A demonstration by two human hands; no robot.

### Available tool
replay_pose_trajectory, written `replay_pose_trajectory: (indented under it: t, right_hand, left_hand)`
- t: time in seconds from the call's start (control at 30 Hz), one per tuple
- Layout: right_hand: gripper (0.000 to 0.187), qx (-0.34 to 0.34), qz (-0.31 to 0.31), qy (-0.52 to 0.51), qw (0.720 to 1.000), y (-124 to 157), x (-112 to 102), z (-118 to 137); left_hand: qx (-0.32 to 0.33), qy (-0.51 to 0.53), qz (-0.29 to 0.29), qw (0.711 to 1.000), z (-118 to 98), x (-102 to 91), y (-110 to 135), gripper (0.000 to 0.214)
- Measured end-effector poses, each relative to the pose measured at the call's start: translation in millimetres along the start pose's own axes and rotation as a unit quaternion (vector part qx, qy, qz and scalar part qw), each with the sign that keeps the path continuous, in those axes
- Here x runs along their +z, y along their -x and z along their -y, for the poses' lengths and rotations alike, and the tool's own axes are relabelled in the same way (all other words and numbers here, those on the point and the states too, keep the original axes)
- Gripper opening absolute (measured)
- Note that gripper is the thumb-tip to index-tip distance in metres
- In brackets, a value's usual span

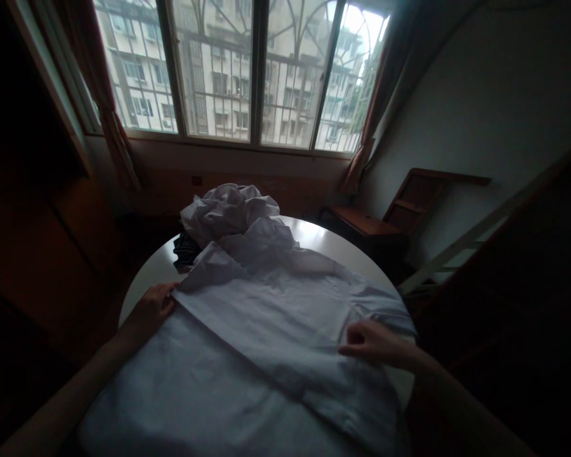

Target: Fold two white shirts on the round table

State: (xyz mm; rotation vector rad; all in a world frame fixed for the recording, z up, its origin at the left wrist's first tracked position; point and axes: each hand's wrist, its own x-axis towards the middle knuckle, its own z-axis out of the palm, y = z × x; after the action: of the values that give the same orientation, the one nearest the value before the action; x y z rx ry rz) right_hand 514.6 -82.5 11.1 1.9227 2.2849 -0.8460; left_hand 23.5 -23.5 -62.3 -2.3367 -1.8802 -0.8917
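Observation:
A white shirt lies spread over a round white table, with a long fold running diagonally across it. At the left end of that fold, my left hand pinches the cloth's edge between thumb and fingers. On the right side of the shirt, my right hand is closed, its fingers curled at the cloth; the exact grip is hard to see in the dim light. Wrinkled fabric, which looks like a sleeve, extends past my right hand to the table's right edge.
Crumpled pale cloth is heaped at the table's far side, beside a dark striped cloth. Behind stand barred windows with tied curtains. A wooden chair is at the back right, and a wooden cabinet is at the left.

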Motion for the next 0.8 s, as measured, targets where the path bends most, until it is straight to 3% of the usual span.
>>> replay_pose_trajectory:
  t: [0.13,0.27,0.47,0.6,0.67,0.8]
  right_hand:
    - [0.026,-0.034,-0.058,0.009,0.998,27.1,26.0,-21.3]
    - [0.024,-0.06,-0.104,-0.054,0.991,25.1,38.6,-35.2]
    - [0.033,-0.033,-0.101,-0.089,0.99,-2.9,9.8,-49.1]
    - [0.04,-0.033,-0.051,-0.16,0.985,0.1,-4.5,-49.7]
    - [0.043,-0.02,-0.014,-0.254,0.967,12.0,-6.0,-50.7]
    - [0.048,0.062,0.003,-0.466,0.882,37.4,1.1,-60.6]
  left_hand:
    - [-0.016,0.008,0.011,1.0,-1.9,-2.2,-0.6,0.035]
    - [-0.046,0.01,0.016,0.999,-7.5,-3.1,-2.6,0.034]
    - [-0.039,0.016,0.003,0.999,-24.1,0.8,1.0,0.036]
    - [-0.045,0.016,0.006,0.999,-29.4,0.6,4.0,0.035]
    - [-0.055,0.014,0.019,0.998,-31.7,-1.1,3.9,0.035]
    - [-0.081,-0.003,0.027,0.996,-37.3,-4.9,3.6,0.036]
